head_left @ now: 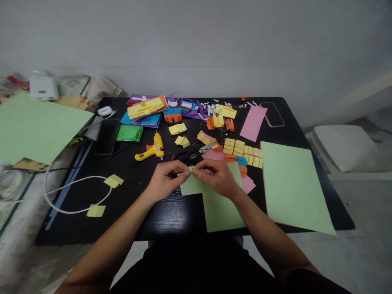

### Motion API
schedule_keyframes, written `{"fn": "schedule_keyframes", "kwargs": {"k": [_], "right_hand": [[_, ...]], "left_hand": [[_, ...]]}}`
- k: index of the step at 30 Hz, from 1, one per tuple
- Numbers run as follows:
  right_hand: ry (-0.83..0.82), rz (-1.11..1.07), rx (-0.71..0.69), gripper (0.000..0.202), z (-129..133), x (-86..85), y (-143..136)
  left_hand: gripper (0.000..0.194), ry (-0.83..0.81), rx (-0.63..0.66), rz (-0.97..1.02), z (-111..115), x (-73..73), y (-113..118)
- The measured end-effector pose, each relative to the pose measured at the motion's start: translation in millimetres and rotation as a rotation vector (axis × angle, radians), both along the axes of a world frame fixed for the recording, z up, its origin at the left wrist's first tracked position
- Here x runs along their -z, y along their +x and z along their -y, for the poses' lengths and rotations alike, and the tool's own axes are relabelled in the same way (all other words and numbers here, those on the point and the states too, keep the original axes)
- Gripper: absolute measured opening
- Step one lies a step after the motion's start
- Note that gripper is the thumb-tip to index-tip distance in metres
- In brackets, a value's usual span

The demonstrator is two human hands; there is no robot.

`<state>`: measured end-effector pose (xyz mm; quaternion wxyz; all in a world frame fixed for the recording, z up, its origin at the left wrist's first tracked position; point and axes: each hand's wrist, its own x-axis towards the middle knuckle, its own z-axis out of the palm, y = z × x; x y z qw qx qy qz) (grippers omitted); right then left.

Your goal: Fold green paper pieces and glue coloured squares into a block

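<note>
My left hand (169, 177) and my right hand (217, 176) meet over the middle of the black table, fingertips pinched close together. Between them is a tiny pale piece that looks like paper, mostly hidden by the fingers. Beneath the hands lie a smaller light-green sheet (190, 188) and a larger cut green sheet (222, 210). Just beyond the fingers rest scissors (206, 148) with dark handles, partly over pink paper (213, 154). A yellow glue gun (152, 149) lies on its side to the left of them.
Folded yellow paper pieces (234, 146) sit in rows right of the scissors. Large green sheets (294, 183) overhang the table's front right edge. Coloured paper stacks (147, 109), scraps and a phone (274, 114) lie at the back. A white cable (65, 211) loops at left.
</note>
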<state>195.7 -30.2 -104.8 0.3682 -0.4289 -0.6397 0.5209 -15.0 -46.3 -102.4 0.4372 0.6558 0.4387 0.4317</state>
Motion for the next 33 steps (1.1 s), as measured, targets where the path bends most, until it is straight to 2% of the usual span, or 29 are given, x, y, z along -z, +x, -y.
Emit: {"fn": "schedule_keyframes", "kwargs": {"k": [10, 17, 23, 33], "right_hand": [[-0.018, -0.1, 0.025, 0.014, -7, -3.5, 7], [-0.009, 0.029, 0.011, 0.024, 0, 1.6, -3], [-0.058, -0.048, 0.068, 0.022, -2, 3.5, -2], [-0.059, -0.015, 0.028, 0.025, -1, 4.3, -6]], "left_hand": [[0.02, -0.056, -0.029, 0.031, -3, -1.2, -5], [0.024, -0.107, -0.015, 0.025, -2, -2.3, -3], [0.027, -0.197, -0.004, 0.038, -5, -5.4, -7], [0.023, -0.237, 0.008, 0.107, -6, -3.3, -4]]}}
